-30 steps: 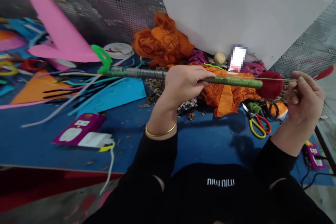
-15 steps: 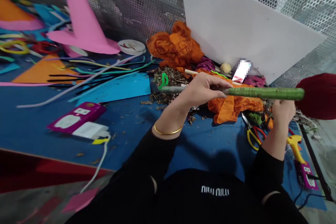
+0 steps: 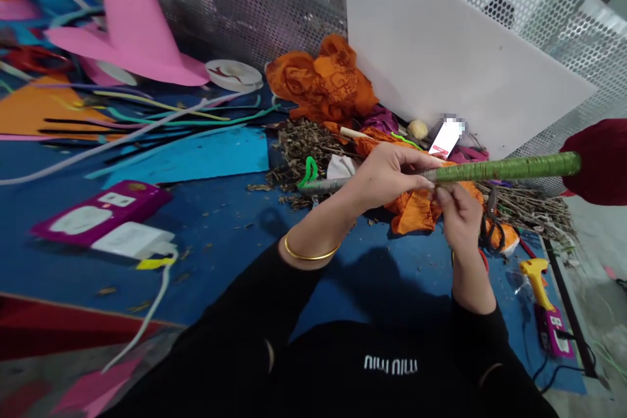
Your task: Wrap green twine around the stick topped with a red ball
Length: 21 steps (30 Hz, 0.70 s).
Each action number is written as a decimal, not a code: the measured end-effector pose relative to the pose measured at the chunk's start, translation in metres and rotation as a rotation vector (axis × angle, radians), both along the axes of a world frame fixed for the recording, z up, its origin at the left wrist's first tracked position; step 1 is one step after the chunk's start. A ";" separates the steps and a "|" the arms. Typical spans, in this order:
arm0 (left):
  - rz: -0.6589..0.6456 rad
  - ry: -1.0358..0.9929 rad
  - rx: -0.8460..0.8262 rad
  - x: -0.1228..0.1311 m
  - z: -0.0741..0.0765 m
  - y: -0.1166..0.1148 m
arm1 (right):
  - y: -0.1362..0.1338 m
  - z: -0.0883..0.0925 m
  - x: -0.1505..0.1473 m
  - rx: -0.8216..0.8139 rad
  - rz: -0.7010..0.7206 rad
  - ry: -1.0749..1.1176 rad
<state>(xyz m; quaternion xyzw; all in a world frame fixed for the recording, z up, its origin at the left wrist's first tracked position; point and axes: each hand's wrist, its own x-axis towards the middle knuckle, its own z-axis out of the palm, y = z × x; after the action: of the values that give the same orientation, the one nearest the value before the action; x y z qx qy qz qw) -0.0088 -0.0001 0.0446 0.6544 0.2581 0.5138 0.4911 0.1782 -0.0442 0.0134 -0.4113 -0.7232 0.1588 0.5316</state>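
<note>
My left hand (image 3: 386,176) is closed around a long green-wrapped stick (image 3: 509,168) that points right and slightly up. A dark red pom-pom (image 3: 600,160) sits on the stick's right end. Its left end is bare grey with a bright green loop (image 3: 307,172). My right hand (image 3: 458,212) is directly under the stick beside my left hand, fingers pinched at the stick's wrapping. Both hands hover above a blue table (image 3: 235,235).
Orange fabric (image 3: 321,81) and dried twigs (image 3: 304,144) lie behind the hands. A white board (image 3: 455,52) leans on the mesh wall. A purple power strip (image 3: 93,215), a yellow glue gun (image 3: 536,274), scissors (image 3: 492,228), pink foam (image 3: 132,26) and coloured strips lie around.
My right hand came in from the right to the stick beside my left hand. The stick tilted up at its right end. The view shifted slightly.
</note>
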 end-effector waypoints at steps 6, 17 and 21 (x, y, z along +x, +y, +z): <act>0.020 -0.041 -0.020 0.001 -0.001 0.002 | -0.016 0.011 -0.001 0.332 -0.029 0.118; 0.060 0.074 -0.025 0.020 -0.012 0.000 | -0.015 0.009 -0.022 0.063 0.156 0.614; 0.196 0.301 0.022 0.024 -0.010 -0.008 | -0.022 0.015 -0.027 -0.027 0.028 0.728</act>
<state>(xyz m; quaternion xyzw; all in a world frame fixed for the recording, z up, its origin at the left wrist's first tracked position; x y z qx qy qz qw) 0.0156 -0.0082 0.0350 0.7008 0.3857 0.4585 0.3872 0.1514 -0.0662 0.0286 -0.3251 -0.4900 0.3116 0.7464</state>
